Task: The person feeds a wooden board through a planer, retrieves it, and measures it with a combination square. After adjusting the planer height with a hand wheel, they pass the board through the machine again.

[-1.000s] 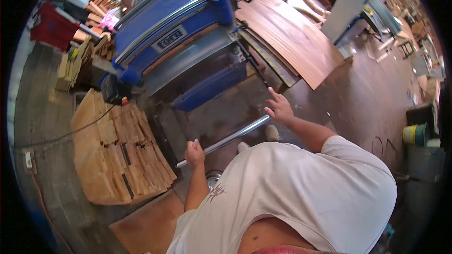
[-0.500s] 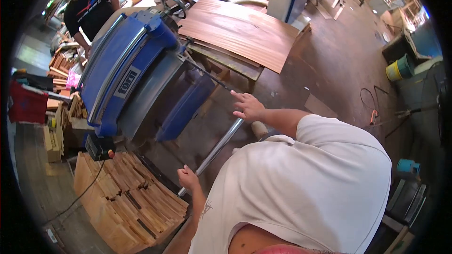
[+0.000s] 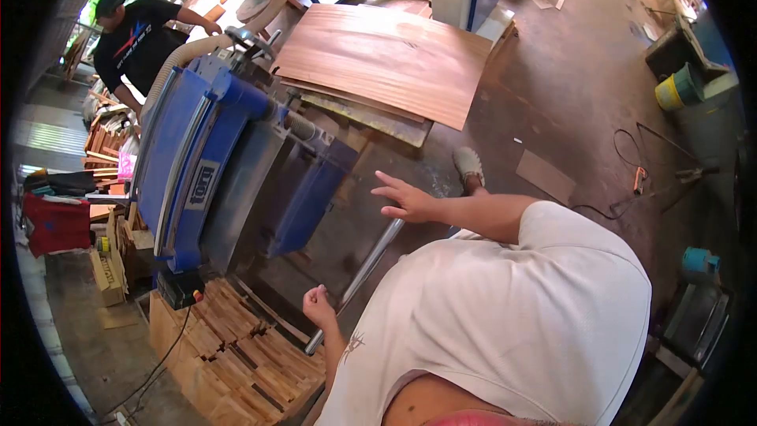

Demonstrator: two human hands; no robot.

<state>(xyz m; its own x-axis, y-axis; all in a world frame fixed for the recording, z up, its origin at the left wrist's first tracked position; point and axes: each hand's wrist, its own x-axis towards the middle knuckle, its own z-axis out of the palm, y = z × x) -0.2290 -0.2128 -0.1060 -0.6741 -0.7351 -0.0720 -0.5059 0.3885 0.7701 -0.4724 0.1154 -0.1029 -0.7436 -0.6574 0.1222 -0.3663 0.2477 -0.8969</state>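
Observation:
My right hand [image 3: 404,199] is stretched out with its fingers spread and nothing in it. It is just above the upper end of a shiny metal roller [image 3: 371,262]. My left hand [image 3: 318,308] is beside the roller's lower end, its fingers curled together with nothing visible in them. Left of both hands stands a blue machine [image 3: 183,181] with a "torq" label, a grey metal table [image 3: 244,197] and a handwheel [image 3: 251,43] on top. Below the machine is a stack of wooden strips [image 3: 244,347].
A large wooden panel [image 3: 386,59] lies on a low support beyond the machine. A person in a black shirt [image 3: 140,43] stands at the upper left. A cable with an orange part [image 3: 639,180] and a yellow-green bucket [image 3: 680,90] are at the right.
The view has shifted. The dark rod that reached from the machine to my right hand is no longer visible there. The person at the upper left has extended an arm toward the handwheel.

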